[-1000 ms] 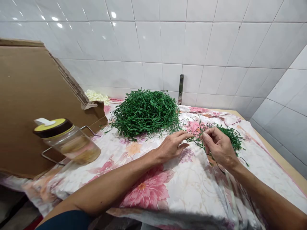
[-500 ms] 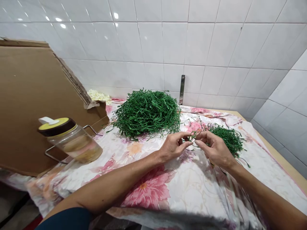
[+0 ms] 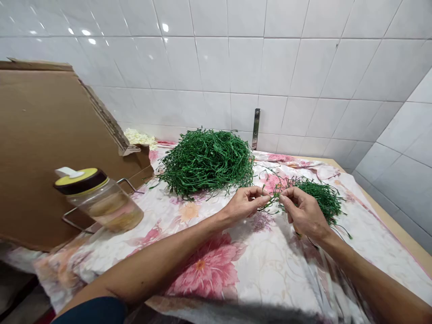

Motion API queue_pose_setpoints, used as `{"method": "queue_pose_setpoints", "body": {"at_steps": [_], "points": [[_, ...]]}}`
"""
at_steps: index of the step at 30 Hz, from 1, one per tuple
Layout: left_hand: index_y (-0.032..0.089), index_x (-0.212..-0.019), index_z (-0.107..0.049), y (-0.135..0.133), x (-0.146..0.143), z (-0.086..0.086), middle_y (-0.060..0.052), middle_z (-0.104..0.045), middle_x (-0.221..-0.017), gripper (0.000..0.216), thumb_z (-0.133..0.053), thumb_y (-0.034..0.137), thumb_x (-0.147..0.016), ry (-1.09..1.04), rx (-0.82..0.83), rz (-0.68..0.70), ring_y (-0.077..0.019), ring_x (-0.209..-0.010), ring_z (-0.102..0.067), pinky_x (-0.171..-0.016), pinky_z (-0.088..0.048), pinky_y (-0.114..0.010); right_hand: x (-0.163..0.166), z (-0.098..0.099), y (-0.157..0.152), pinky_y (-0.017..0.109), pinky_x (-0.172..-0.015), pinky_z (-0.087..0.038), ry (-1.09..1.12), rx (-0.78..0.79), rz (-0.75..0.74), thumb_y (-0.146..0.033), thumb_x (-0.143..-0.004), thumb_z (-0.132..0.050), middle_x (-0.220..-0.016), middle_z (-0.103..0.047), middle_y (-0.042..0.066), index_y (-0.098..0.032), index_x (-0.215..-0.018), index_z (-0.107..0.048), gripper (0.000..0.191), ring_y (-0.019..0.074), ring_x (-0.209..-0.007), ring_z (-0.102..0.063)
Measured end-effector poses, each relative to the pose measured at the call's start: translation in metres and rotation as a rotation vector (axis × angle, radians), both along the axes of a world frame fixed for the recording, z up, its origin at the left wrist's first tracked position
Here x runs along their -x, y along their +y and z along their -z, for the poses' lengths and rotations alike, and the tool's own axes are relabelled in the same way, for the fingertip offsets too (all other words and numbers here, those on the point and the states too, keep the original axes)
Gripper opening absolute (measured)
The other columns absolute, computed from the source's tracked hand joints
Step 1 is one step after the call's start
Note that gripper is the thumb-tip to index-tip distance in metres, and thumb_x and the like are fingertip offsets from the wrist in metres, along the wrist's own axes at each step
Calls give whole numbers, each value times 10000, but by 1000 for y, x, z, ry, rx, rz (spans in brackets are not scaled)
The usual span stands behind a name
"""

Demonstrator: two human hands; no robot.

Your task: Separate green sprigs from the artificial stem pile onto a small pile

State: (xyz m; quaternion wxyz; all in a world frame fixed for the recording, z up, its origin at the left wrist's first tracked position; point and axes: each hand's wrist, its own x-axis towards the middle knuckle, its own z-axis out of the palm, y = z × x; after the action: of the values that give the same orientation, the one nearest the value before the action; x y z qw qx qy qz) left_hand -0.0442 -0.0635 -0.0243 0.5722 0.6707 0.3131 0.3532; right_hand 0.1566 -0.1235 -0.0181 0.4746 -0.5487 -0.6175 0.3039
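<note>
Between my two hands runs a thin green artificial stem [image 3: 274, 198] with small branching tips. My left hand [image 3: 245, 202] pinches it between thumb and forefinger. From the other side, my right hand [image 3: 303, 211] pinches green stem ends with thumb and fingertips. Just behind my right hand lies a small heap of green stems [image 3: 320, 198], partly hidden by that hand. A much larger tangled pile of green stems [image 3: 207, 163] sits farther back, left of the hands. Some loose stems stick out around the fingers.
A flowered cloth [image 3: 202, 270] covers the table. At left stands a clear bottle [image 3: 114, 204] with a yellow and black lid, near a large cardboard box [image 3: 40, 153]. White flower pieces [image 3: 140, 137] lie behind it. A metal bracket [image 3: 256, 129] is fixed to the tiled wall [image 3: 246, 58].
My left fingertips have closed from a more spread pinch onto the stem. My right hand has shifted slightly right, its thumb and fingers now closer together.
</note>
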Motion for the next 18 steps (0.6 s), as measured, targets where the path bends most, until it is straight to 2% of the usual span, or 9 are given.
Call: {"method": "queue_pose_setpoints", "body": {"at_steps": [4,8,11,14,18], "points": [[111,-933,-694,1,1,-2,68,-423,-557,491,-705,585,-807,-8,-41,-49,-45,-427,-335,-425,-246,-203,-4,5,6,237,-454,-381,-84,-81,77,-493,-927,-609,-626,-575,-16,-189,-858,-629,313,115,-481,-477],[118,-796,-694,6,4,-4,48,-407,-557,434,-677,549,-842,14,-166,-221,-60,-496,-332,-464,-238,-210,-9,10,12,242,-465,-391,-100,-99,174,-485,-927,-600,-617,-595,-12,-195,-851,-623,300,124,-486,-498],[124,-717,-670,10,7,-7,38,-411,-588,414,-682,517,-848,23,-280,-317,-68,-550,-344,-503,-263,-214,-9,12,11,245,-456,-398,-54,-86,182,-488,-922,-611,-605,-586,-23,-200,-857,-615,294,121,-458,-503],[128,-679,-637,11,7,-6,34,-430,-593,422,-664,506,-864,67,-323,-270,-69,-552,-370,-509,-276,-211,-7,10,9,244,-443,-409,42,-76,116,-502,-923,-617,-585,-554,-41,-203,-875,-597,304,118,-432,-506],[129,-797,-660,8,4,0,42,-472,-537,396,-624,514,-879,136,-167,-96,-70,-441,-414,-446,-291,-203,-6,9,9,239,-434,-421,137,-116,76,-508,-924,-624,-593,-542,-46,-203,-887,-578,311,113,-427,-504]]}}
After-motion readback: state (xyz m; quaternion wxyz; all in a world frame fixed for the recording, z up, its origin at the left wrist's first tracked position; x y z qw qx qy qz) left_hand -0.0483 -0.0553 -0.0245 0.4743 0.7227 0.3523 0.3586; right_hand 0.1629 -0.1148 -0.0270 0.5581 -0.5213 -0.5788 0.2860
